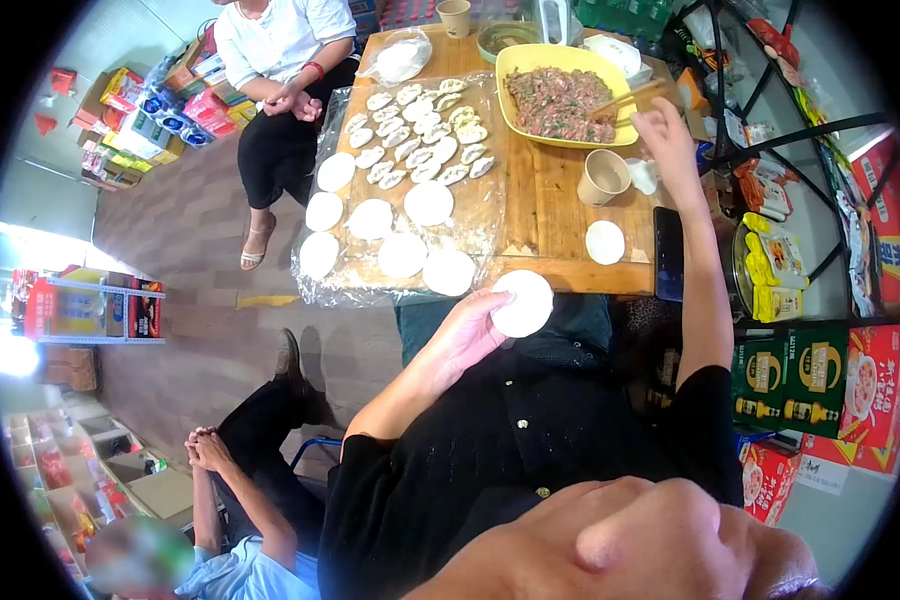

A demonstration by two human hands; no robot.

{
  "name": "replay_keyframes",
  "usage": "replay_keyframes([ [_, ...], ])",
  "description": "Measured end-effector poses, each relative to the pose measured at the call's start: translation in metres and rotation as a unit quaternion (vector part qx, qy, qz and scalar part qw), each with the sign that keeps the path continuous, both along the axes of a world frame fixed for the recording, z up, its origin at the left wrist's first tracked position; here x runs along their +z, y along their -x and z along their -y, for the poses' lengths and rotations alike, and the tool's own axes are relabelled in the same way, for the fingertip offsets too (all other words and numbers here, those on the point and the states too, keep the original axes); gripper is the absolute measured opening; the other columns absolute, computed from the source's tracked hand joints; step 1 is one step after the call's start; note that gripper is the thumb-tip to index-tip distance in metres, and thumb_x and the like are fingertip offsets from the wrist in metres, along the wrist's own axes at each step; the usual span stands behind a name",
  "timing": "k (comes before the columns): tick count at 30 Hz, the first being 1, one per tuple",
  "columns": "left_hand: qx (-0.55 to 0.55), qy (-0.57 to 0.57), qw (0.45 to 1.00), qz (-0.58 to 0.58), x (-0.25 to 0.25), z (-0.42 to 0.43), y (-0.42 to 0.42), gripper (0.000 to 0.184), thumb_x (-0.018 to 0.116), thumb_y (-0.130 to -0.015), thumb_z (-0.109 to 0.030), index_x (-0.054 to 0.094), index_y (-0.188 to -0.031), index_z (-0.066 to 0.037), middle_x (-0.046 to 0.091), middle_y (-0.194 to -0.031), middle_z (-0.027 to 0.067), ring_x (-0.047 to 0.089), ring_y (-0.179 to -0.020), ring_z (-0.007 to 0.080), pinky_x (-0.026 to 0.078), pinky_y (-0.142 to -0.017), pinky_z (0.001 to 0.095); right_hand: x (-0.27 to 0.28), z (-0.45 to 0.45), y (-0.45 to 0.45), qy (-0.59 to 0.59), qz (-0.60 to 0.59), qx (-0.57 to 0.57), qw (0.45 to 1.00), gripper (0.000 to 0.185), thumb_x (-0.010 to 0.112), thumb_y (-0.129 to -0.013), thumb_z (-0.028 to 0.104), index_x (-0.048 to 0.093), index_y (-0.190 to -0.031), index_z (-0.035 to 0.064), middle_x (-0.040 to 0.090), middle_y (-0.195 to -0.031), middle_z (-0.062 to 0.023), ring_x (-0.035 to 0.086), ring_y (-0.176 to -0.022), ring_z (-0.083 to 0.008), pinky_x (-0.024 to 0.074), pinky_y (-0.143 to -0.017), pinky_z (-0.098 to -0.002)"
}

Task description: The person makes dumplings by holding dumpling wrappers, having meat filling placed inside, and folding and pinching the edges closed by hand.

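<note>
My left hand pinches a round white dumpling wrapper by its edge, just off the table's near edge. My right hand is raised beside the yellow bowl, fingers partly bent and apart, close to the chopsticks. The chopsticks lean in the minced meat filling inside the bowl. One loose wrapper lies on the wood. On the plastic-covered left side sit more wrappers and several folded dumplings.
A paper cup stands below the bowl, with a dark phone at the right edge of the table. Another cup and a glass bowl are at the back. Two people sit at left. Shelves with packages line the right.
</note>
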State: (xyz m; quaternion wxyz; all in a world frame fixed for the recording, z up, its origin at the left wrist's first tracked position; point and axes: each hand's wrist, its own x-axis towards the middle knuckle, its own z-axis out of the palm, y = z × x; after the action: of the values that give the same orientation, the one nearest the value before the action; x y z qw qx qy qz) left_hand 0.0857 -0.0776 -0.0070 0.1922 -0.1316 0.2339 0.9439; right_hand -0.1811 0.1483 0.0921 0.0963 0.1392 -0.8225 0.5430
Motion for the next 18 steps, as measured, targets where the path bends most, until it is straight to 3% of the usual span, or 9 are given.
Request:
replay_keyframes([
  [4,-0.009,0.011,1.000,0.013,0.005,-0.003,-0.002,0.045,0.059,-0.089,-0.009,0.045,-0.128,0.011,0.060,-0.122,0.0224,0.060,-0.115,0.0290,0.048,-0.101,0.0394,-0.015,0.012,0.056,-0.061,-0.043,0.027,0.997,0.040,0.067,-0.089,0.026,0.059,-0.117,-0.0010,0.062,-0.087,-0.0022,0.057,-0.074,-0.0076,0.0474,-0.064,-0.0226],
  [6,-0.003,0.012,1.000,0.020,0.002,-0.002,-0.002,0.046,0.059,-0.089,-0.009,0.045,-0.128,0.011,0.060,-0.122,0.0226,0.059,-0.115,0.0288,0.047,-0.101,0.0391,-0.017,0.013,0.072,-0.078,0.057,0.056,0.994,0.031,0.068,-0.089,0.026,0.066,-0.106,-0.0001,0.063,-0.086,-0.0016,0.058,-0.075,-0.0079,0.0481,-0.066,-0.0226],
  [7,0.005,0.012,0.999,0.030,0.000,-0.002,-0.002,0.046,0.059,-0.089,-0.009,0.045,-0.129,0.011,0.059,-0.123,0.0228,0.059,-0.116,0.0286,0.047,-0.102,0.0389,-0.018,0.015,0.075,-0.090,0.039,0.034,0.995,0.026,0.067,-0.089,0.025,0.069,-0.098,0.0007,0.065,-0.086,-0.0015,0.060,-0.076,-0.0081,0.0490,-0.067,-0.0227],
  [10,0.008,0.015,0.999,0.033,0.000,0.000,-0.001,0.047,0.059,-0.089,-0.008,0.045,-0.129,0.011,0.059,-0.124,0.0233,0.059,-0.116,0.0285,0.046,-0.102,0.0385,-0.012,0.011,0.078,-0.019,0.053,0.091,0.994,0.033,0.066,-0.089,0.027,0.067,-0.103,-0.0030,0.068,-0.090,-0.0061,0.063,-0.082,-0.0118,0.0504,-0.074,-0.0255],
  [14,0.007,0.004,0.999,0.047,0.000,0.001,0.005,0.047,0.058,-0.089,-0.008,0.045,-0.129,0.011,0.058,-0.125,0.0237,0.059,-0.116,0.0286,0.046,-0.102,0.0382,0.031,-0.001,0.061,0.003,0.058,0.102,0.993,0.028,0.066,-0.090,0.022,0.068,-0.103,-0.0029,0.069,-0.092,-0.0051,0.065,-0.083,-0.0108,0.0531,-0.073,-0.0239],
  [18,-0.010,0.006,0.999,0.037,0.001,0.003,0.013,0.046,0.058,-0.090,-0.009,0.044,-0.129,0.011,0.058,-0.126,0.0238,0.058,-0.117,0.0286,0.046,-0.102,0.0381,0.056,0.017,0.048,0.012,-0.067,0.097,0.993,0.024,0.066,-0.090,0.020,0.069,-0.102,0.0001,0.068,-0.090,-0.0041,0.064,-0.084,-0.0109,0.0517,-0.075,-0.0237],
])
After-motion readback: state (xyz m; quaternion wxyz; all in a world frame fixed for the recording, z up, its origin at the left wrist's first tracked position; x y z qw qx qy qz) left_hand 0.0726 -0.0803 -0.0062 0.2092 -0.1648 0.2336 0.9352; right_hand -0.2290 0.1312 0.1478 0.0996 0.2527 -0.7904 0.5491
